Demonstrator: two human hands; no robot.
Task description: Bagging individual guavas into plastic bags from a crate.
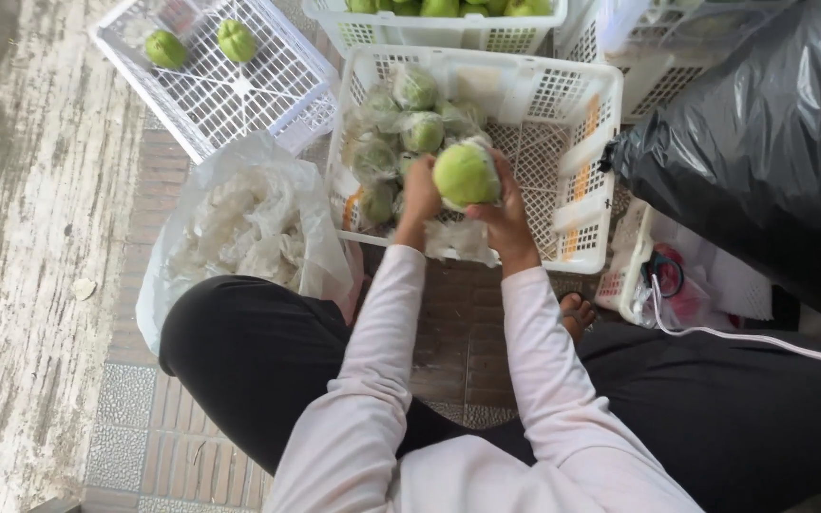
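Both hands hold one round green fruit (465, 174) over the near edge of a white plastic crate (589, 152). My left hand (420, 193) grips its left side, my right hand (504, 211) cups it from below and the right. A clear plastic wrap with a white foam net (458, 239) hangs under the fruit. Several wrapped green fruits (401, 133) lie in the crate's left part.
A clear bag of white foam nets (239, 228) stands at my left knee. A white crate (220, 85) at far left holds two bare green fruits. Another crate of fruit (439, 24) sits behind. A black plastic bag (762, 142) bulks at right.
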